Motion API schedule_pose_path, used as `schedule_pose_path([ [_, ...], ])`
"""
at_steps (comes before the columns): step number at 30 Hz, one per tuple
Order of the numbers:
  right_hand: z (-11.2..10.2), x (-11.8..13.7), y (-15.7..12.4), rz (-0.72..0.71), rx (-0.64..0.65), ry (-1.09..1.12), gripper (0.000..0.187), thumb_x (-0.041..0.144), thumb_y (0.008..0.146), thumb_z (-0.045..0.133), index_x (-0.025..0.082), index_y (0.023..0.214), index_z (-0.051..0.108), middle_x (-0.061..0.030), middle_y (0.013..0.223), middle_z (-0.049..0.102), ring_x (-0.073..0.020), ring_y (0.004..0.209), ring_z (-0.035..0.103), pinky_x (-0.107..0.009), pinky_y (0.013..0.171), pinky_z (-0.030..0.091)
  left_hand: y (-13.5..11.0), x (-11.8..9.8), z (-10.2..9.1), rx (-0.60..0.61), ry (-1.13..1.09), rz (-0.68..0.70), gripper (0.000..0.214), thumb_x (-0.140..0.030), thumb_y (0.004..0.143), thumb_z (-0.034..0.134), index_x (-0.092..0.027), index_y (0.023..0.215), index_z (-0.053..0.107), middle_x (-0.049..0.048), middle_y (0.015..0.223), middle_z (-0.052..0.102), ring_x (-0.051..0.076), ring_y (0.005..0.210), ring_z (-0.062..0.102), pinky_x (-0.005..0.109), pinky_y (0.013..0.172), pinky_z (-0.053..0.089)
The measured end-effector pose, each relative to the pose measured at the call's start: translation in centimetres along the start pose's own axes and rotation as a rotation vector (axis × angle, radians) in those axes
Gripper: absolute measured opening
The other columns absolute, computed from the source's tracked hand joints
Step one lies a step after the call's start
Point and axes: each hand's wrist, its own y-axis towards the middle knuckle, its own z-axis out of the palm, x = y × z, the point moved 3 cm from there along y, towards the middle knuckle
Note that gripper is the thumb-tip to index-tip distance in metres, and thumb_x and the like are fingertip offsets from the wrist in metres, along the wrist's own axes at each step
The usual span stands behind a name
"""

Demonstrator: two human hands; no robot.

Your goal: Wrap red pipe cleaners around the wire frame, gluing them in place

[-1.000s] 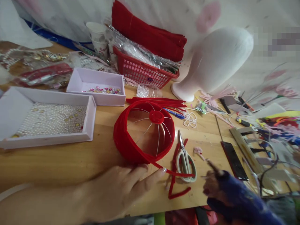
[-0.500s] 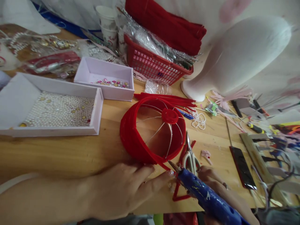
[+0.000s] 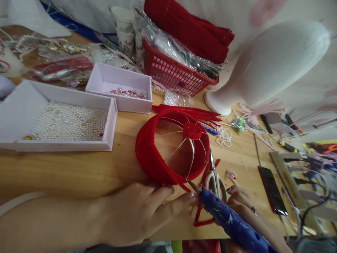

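A round red fuzzy headpiece (image 3: 147, 147) made of wrapped chenille strips lies on the table, thin wires running to a small red disc (image 3: 192, 130) inside it. My left hand (image 3: 137, 211) is at its near edge, fingers closed on a loose red chenille strip (image 3: 181, 181) that trails off the band. In my right hand (image 3: 243, 202) is a blue hot glue gun (image 3: 226, 218), its nozzle tip at the band's near edge beside that strip. Scissors (image 3: 214, 179) with pale handles lie just beyond the gun, next to a bent red strip (image 3: 202, 223).
White boxes hold pearl beads (image 3: 68, 119) and pink gems (image 3: 129, 92) at the left. Behind are a red basket (image 3: 179, 73), more red strips (image 3: 184, 111) and a white mannequin head (image 3: 265, 66). A black phone-like object (image 3: 272, 189) and tools lie to the right.
The nozzle has shifted slightly left along the band's edge. Some fingers of my right hand have moved a little right, away from the scissors. My left hand stays nearly still.
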Motion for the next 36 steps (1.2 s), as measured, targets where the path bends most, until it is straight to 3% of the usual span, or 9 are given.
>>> schedule_pose_path([
  [5,-1.1,0.1,0.7,-0.076,0.132,-0.061,0.038,0.054,0.105,0.042,0.027,0.101,0.067,0.0014,0.066,0.054,-0.0195,0.062,0.051,-0.044,0.081,0.043,0.0,0.0,0.0,-0.019,0.004,0.016,0.082,-0.012,0.092,0.048,-0.015,0.164,0.009,0.0146,0.145,0.061,0.026,0.109,0.07,0.036,0.077,0.061],
  [8,-1.7,0.2,0.8,-0.096,0.234,-0.058,0.035,0.051,0.105,0.043,0.023,0.096,0.062,0.0003,0.071,0.058,-0.0189,0.065,0.057,-0.043,0.088,0.045,0.0,0.1,0.1,0.0,0.005,0.006,0.081,-0.013,0.093,0.049,-0.016,0.164,0.012,0.0144,0.146,0.061,0.026,0.11,0.069,0.036,0.08,0.061],
  [15,-1.8,0.1,0.8,-0.034,0.148,0.026,0.033,0.049,0.102,0.048,0.024,0.081,0.052,-0.0003,0.076,0.061,-0.0188,0.069,0.059,-0.043,0.101,0.042,0.1,0.0,0.0,0.042,-0.01,-0.015,0.079,-0.017,0.095,0.051,-0.02,0.164,0.014,0.0141,0.147,0.059,0.025,0.109,0.069,0.034,0.08,0.06],
  [20,-1.8,0.5,1.3,-0.058,0.169,-0.013,0.03,0.049,0.102,0.048,0.024,0.085,0.054,0.0012,0.075,0.061,-0.0177,0.065,0.057,-0.041,0.101,0.044,0.1,0.1,0.0,0.052,-0.054,-0.017,0.089,-0.015,0.087,0.056,-0.02,0.164,0.012,0.0148,0.146,0.059,0.027,0.114,0.068,0.036,0.082,0.06],
  [24,-1.9,0.3,1.4,-0.08,0.158,-0.048,0.03,0.047,0.103,0.048,0.023,0.084,0.053,0.0012,0.074,0.059,-0.0169,0.067,0.058,-0.04,0.1,0.045,0.1,0.2,0.1,0.037,-0.061,0.026,0.088,-0.014,0.089,0.052,-0.014,0.164,0.006,0.0184,0.144,0.06,0.03,0.111,0.069,0.039,0.075,0.061],
  [29,-1.9,0.0,1.1,-0.082,0.167,-0.044,0.031,0.047,0.102,0.049,0.021,0.086,0.056,0.001,0.074,0.058,-0.0175,0.067,0.059,-0.042,0.102,0.044,0.1,0.2,0.1,0.009,-0.049,0.013,0.08,-0.015,0.095,0.045,-0.018,0.165,0.005,0.0165,0.142,0.061,0.028,0.109,0.069,0.037,0.077,0.06],
  [36,-1.8,0.2,1.1,-0.035,0.13,-0.021,0.032,0.051,0.1,0.052,0.023,0.083,0.057,-0.0003,0.074,0.058,-0.0201,0.071,0.059,-0.046,0.102,0.044,0.1,0.0,-0.1,-0.026,-0.038,0.013,0.084,-0.013,0.092,0.044,-0.013,0.165,0.003,0.0171,0.142,0.062,0.028,0.105,0.069,0.038,0.076,0.059],
])
